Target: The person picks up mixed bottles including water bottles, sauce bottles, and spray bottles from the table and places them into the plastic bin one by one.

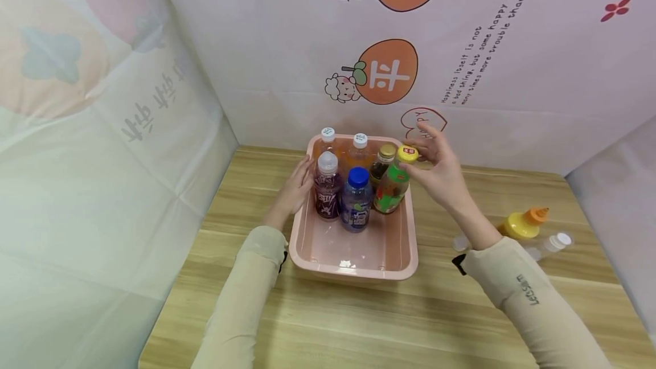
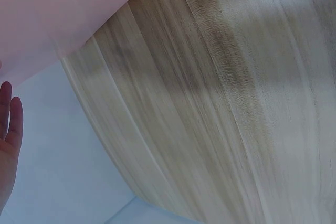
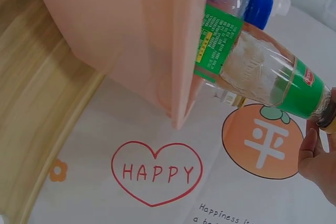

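My right hand (image 1: 438,172) holds a clear bottle with a green label (image 1: 392,189) by its yellow cap, thumb on the near side. In the right wrist view this bottle (image 3: 262,66) leans out past the rim of a pink plastic basin (image 1: 353,271). Against the basin's left side rests my left hand (image 1: 297,188), its fingers fairly straight; only part of the hand (image 2: 7,140) shows in the left wrist view. Inside stand a purple-labelled bottle (image 1: 327,195), a blue-capped bottle (image 1: 356,204), a gold-capped dark bottle (image 1: 381,167) and two white-capped bottles behind.
On the wooden table (image 1: 328,323), right of the basin, lie a yellow squeeze bottle (image 1: 520,225) with an orange nozzle and a small clear bottle (image 1: 556,242) with a white cap. A printed cloth wall (image 1: 287,73) rises behind the basin.
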